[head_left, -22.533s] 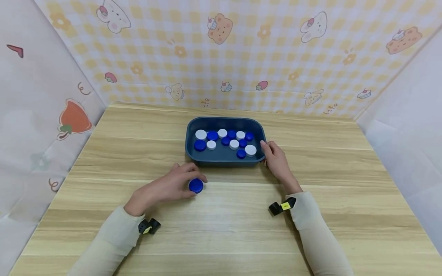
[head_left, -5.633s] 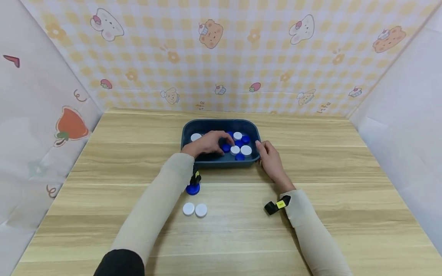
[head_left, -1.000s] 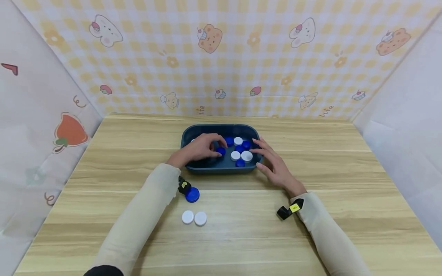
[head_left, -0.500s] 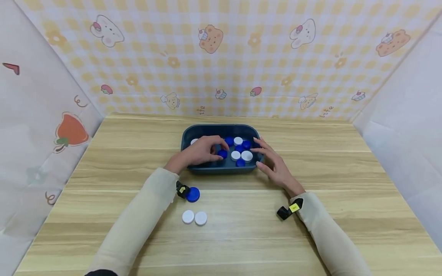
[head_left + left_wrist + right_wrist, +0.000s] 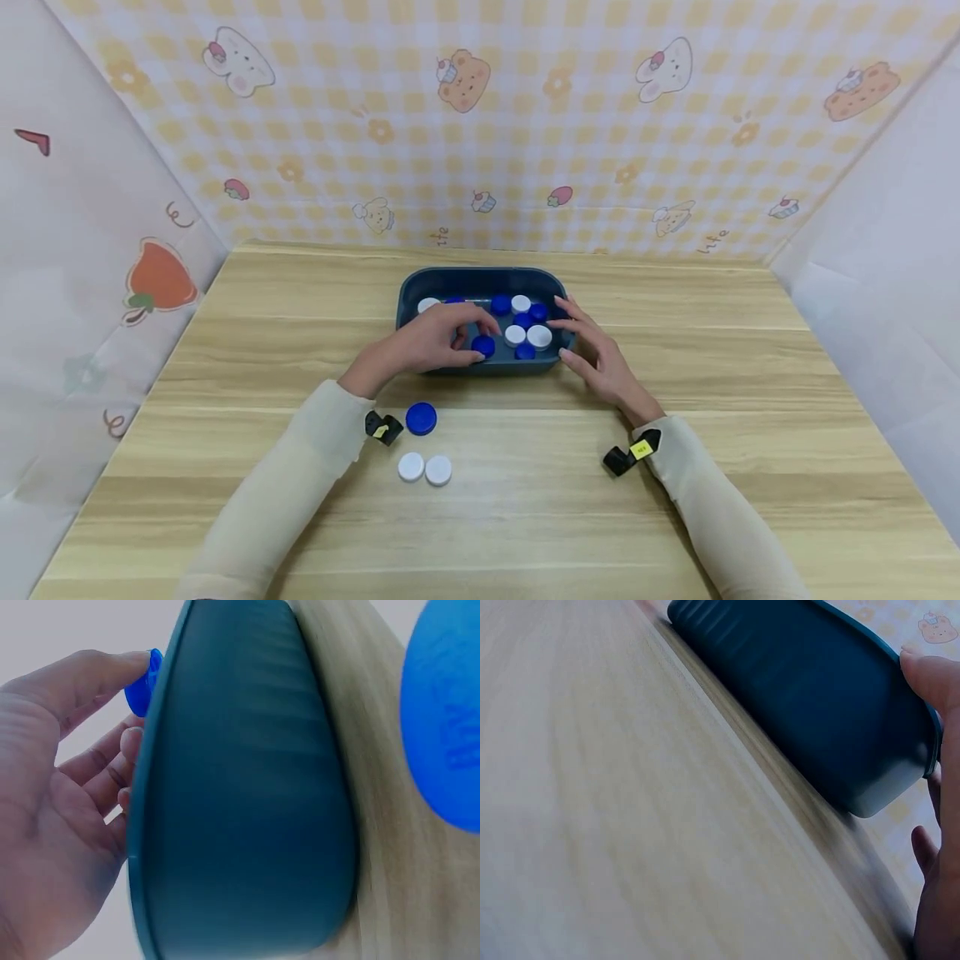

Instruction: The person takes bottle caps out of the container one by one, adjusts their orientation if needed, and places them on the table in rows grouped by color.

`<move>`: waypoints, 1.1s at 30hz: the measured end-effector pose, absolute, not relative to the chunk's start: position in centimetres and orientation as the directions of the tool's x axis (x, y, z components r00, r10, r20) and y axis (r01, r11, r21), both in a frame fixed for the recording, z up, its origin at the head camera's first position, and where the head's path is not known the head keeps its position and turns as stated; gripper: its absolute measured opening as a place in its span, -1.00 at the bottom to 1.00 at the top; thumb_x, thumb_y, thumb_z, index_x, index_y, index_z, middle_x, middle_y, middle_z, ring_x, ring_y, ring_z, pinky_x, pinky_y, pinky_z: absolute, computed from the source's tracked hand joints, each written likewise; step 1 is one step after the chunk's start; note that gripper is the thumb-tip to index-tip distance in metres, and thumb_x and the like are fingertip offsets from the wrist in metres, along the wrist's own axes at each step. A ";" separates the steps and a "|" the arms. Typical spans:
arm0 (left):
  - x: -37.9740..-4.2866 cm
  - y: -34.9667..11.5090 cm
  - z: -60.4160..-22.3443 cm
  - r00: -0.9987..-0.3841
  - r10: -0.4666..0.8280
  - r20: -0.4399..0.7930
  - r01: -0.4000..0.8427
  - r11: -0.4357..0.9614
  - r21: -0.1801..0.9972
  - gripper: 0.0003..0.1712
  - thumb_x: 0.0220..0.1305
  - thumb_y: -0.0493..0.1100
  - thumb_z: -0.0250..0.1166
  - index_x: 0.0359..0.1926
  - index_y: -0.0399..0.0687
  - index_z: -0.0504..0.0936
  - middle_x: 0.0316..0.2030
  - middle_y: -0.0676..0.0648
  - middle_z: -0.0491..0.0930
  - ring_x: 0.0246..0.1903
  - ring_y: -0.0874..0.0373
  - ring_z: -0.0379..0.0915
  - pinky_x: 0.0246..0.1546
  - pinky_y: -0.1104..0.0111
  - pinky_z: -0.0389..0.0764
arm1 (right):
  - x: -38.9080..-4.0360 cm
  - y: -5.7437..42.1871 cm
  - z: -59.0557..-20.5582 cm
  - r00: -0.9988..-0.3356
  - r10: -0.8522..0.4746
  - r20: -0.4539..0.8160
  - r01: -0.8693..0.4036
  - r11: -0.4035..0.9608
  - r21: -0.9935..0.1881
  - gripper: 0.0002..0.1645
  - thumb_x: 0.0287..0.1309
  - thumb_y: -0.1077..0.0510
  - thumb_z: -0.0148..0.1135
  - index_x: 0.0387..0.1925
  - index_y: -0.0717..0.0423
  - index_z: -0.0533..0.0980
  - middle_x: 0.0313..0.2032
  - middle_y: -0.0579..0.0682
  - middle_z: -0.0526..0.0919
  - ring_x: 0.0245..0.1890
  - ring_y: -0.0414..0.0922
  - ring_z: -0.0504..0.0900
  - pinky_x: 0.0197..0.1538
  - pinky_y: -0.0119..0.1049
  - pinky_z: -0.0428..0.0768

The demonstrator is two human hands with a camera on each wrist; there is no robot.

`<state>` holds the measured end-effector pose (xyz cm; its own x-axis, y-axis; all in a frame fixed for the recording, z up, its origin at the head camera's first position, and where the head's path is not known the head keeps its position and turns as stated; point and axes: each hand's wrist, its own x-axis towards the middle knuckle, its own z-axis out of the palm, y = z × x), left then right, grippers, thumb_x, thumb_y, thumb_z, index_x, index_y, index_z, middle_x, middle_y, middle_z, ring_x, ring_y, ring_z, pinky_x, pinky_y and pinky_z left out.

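Observation:
In the head view, my left hand (image 5: 427,340) pinches a blue bottle cap (image 5: 483,347) between thumb and fingers over the front rim of a dark teal tray (image 5: 495,369). The left wrist view shows this cap (image 5: 141,688) at the thumb tip, beside the tray's rim. My right hand (image 5: 606,362) touches the tray's right end, fingers spread over the rim and thumb at the front corner. Several caps lie in the tray, among them a large white cap (image 5: 539,337) and a blue cap (image 5: 525,352). My left hand hides part of the tray's left half.
On the wooden table (image 5: 525,517) before the tray lie a large blue cap (image 5: 421,419) and two white caps, one left (image 5: 411,467) and one right (image 5: 438,471). Behind stands a yellow checked backdrop (image 5: 330,100), with white sheets at both sides.
Two white caps have come onto the table since the oldest frame. Lately my left hand has drawn a blue cap towards the tray's front rim. My right hand's grip on the tray has loosened.

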<state>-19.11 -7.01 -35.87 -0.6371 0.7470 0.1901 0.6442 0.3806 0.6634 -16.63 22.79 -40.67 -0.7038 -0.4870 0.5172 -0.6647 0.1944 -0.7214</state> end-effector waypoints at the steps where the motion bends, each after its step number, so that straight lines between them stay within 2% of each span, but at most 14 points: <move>1: -18.9 -7.1 -35.8 -0.626 0.754 0.198 0.656 0.372 0.657 -0.64 0.17 -0.20 0.39 0.01 -0.04 0.58 -0.18 0.08 0.54 -0.50 0.21 0.35 -0.45 0.39 0.44 | -16.6 22.8 -40.7 -0.704 -0.486 0.518 -0.665 0.195 -0.721 -0.58 0.15 0.43 0.07 0.06 0.55 0.39 0.30 0.47 0.15 0.36 0.42 -0.11 0.38 0.08 -0.15; 13: -14.4 -8.1 -35.3 -0.547 0.800 0.246 0.751 0.339 0.567 -0.63 0.14 -0.19 0.41 0.00 0.05 0.59 -0.21 0.14 0.50 -0.54 0.32 0.27 -0.53 0.46 0.37 | -16.6 22.8 -40.8 -0.703 -0.488 0.518 -0.666 0.195 -0.720 -0.58 0.15 0.42 0.07 0.06 0.54 0.40 0.30 0.46 0.16 0.36 0.42 -0.10 0.37 0.08 -0.15; 16: -13.4 -8.3 -35.5 -0.529 0.819 0.221 0.755 0.335 0.563 -0.63 0.14 -0.19 0.40 0.01 0.01 0.60 -0.20 0.12 0.51 -0.55 0.32 0.26 -0.54 0.47 0.36 | -16.5 22.7 -40.8 -0.704 -0.488 0.516 -0.666 0.201 -0.719 -0.57 0.12 0.44 0.06 0.06 0.54 0.40 0.30 0.46 0.16 0.36 0.41 -0.10 0.37 0.09 -0.14; 24: -11.8 -8.8 -36.7 -0.566 0.822 0.055 0.680 0.428 0.595 -0.64 0.18 -0.17 0.38 0.02 0.09 0.59 -0.15 0.17 0.50 -0.49 0.31 0.31 -0.47 0.47 0.41 | -16.6 22.7 -40.6 -0.708 -0.488 0.510 -0.664 0.213 -0.717 -0.56 0.09 0.48 0.05 0.06 0.54 0.39 0.31 0.46 0.15 0.37 0.39 -0.09 0.38 0.07 -0.13; 28: -11.5 -8.9 -37.4 -0.566 0.823 0.052 0.695 0.443 0.566 -0.65 0.16 -0.21 0.39 -0.01 0.09 0.61 -0.13 0.14 0.52 -0.44 0.24 0.38 -0.41 0.45 0.44 | -16.6 22.7 -40.7 -0.711 -0.481 0.513 -0.663 0.216 -0.716 -0.56 0.11 0.45 0.06 0.06 0.53 0.40 0.31 0.43 0.17 0.37 0.36 -0.07 0.38 0.04 -0.12; 33: -11.4 -9.1 -38.1 -0.574 0.817 0.057 0.732 0.480 0.482 -0.65 0.14 -0.23 0.40 -0.03 0.06 0.61 -0.09 0.08 0.53 -0.25 0.21 0.46 -0.21 0.34 0.51 | -16.6 22.8 -40.7 -0.718 -0.482 0.502 -0.654 0.219 -0.724 -0.58 0.18 0.37 0.07 0.07 0.52 0.40 0.32 0.43 0.16 0.38 0.35 -0.08 0.38 0.05 -0.13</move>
